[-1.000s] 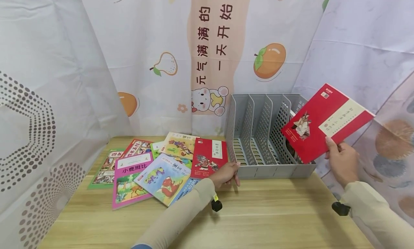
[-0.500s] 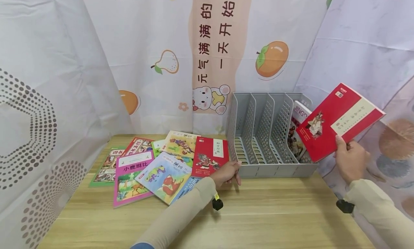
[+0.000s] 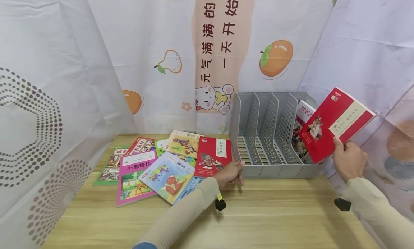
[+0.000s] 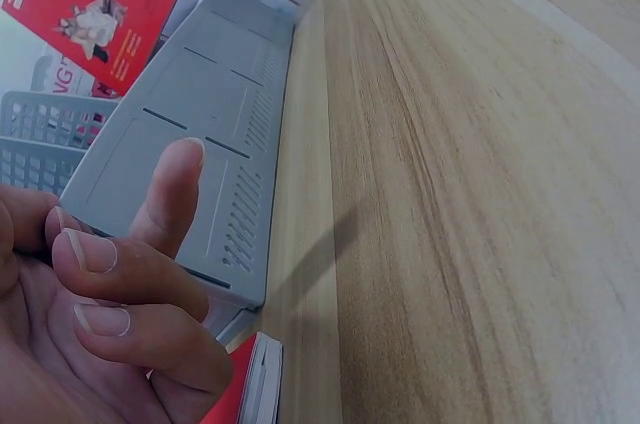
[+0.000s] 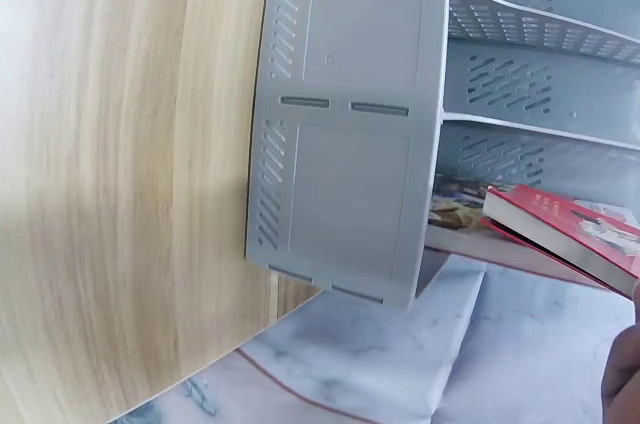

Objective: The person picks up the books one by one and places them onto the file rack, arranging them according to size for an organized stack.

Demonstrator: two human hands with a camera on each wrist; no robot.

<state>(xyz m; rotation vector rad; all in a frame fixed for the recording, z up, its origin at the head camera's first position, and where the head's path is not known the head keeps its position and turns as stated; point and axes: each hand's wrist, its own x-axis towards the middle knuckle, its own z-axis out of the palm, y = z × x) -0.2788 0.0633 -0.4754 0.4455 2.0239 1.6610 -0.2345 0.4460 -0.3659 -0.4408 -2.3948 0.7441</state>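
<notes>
At the right of the head view my right hand grips a red book by its lower edge, thumb on the cover. The book is tilted over the rightmost compartment of a grey file holder. In the right wrist view, the book's lower corner is at that compartment's mouth. My left hand pinches the holder's front left corner, other fingers partly curled in front of it. Another book with a white and pink cover stands in the rightmost compartment, partly hidden by the red one.
Left of the holder, several picture books overlap on the wooden table, among them a second red book, a blue fox book and a pink deer book. Printed curtains hang behind and at both sides.
The red book in my right hand moved right, baring the book in the rightmost compartment, then came back slightly left and lower. My left hand stays at the holder's corner; the head view shifted slightly.
</notes>
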